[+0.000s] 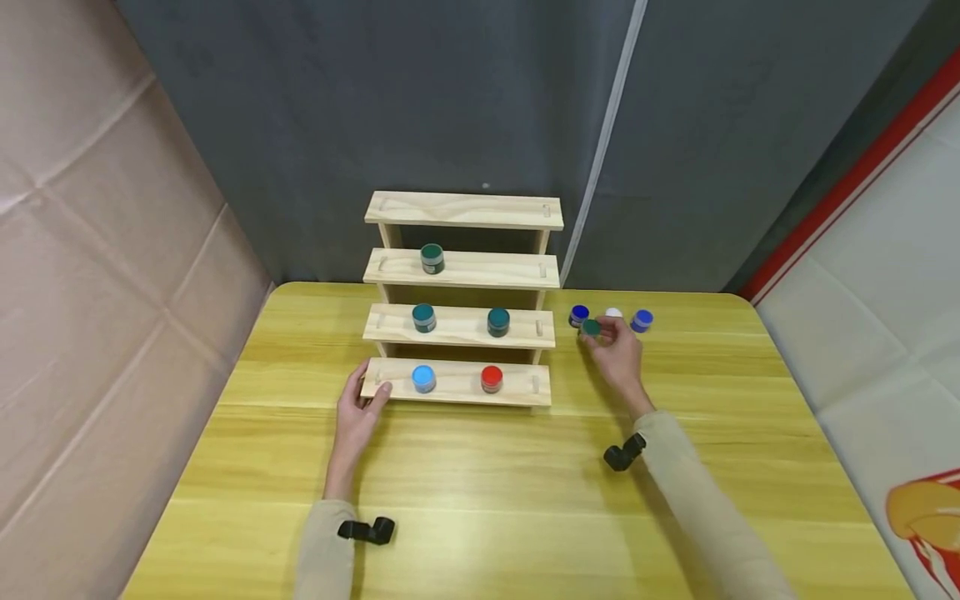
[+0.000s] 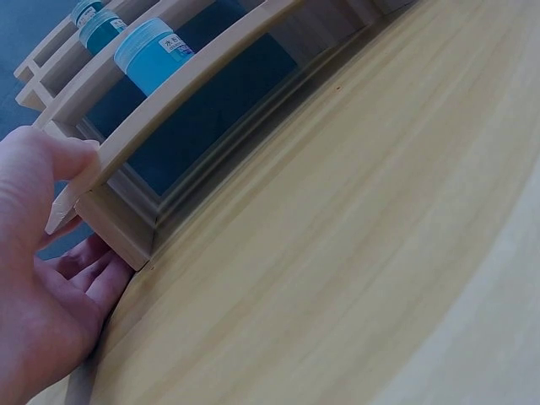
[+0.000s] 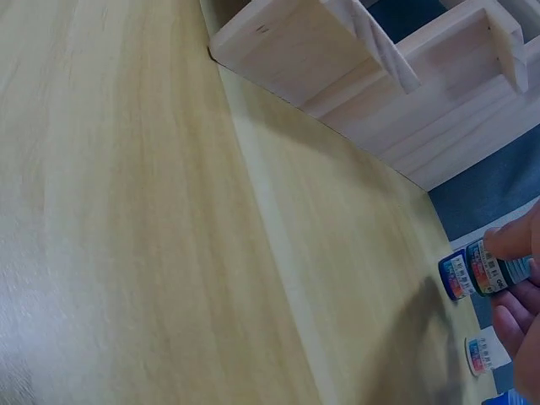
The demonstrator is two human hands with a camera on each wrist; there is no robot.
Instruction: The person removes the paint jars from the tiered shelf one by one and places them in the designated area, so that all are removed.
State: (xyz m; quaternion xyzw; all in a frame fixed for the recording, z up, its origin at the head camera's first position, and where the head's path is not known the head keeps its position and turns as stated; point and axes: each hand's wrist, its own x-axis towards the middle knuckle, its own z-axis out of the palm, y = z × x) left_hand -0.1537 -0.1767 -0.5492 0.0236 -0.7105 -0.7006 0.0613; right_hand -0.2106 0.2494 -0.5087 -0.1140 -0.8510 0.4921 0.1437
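Note:
A tiered wooden rack (image 1: pixel 457 323) stands on the table. My left hand (image 1: pixel 356 421) holds the left end of its lowest step, thumb on top and the other fingers at the side (image 2: pixel 38 261). To the right of the rack, my right hand (image 1: pixel 621 362) pinches a small green-lidded paint jar (image 1: pixel 591 327) between thumb and fingers; its printed label shows in the right wrist view. Close by are a dark blue paint jar (image 1: pixel 578 315), a white-topped jar (image 1: pixel 613 312), partly hidden by the hand, and a blue-violet jar (image 1: pixel 642 321).
On the lowest step sit a light blue jar (image 1: pixel 423 379) and a red jar (image 1: pixel 492 379). Two teal jars (image 1: pixel 423 317) stand one step up, and a green jar (image 1: pixel 432 258) on the step above. A grey curtain (image 1: pixel 465 100) hangs behind the table (image 1: pixel 480 500).

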